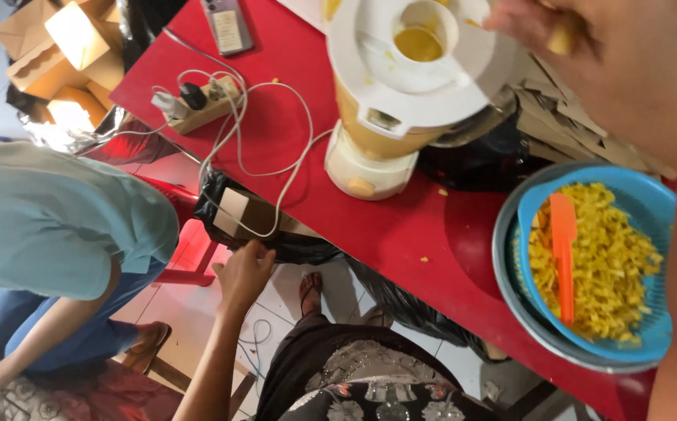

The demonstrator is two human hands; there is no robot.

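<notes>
My right hand (619, 62) is at the top right, just above a white blender (401, 93), with its fingers pinched on a small yellow food piece (561, 37). Yellow liquid (418, 44) shows through the hole in the blender's lid. My left hand (243, 271) is lower down at the near edge of the red table (401, 234), its fingers curled on a black plastic bag (307, 248) that hangs there. A blue colander (654, 206) full of yellow chopped pieces, with an orange spatula (564, 249) in it, sits in a metal bowl (510, 296) under my right forearm.
A power strip (198, 100) with white cables lies on the table's left part, a remote-like device (227, 25) behind it. Cardboard boxes (66, 47) stand at the top left. Another person in a teal shirt (50, 218) bends over at the left. Folded cardboard (580, 132) lies behind the blender.
</notes>
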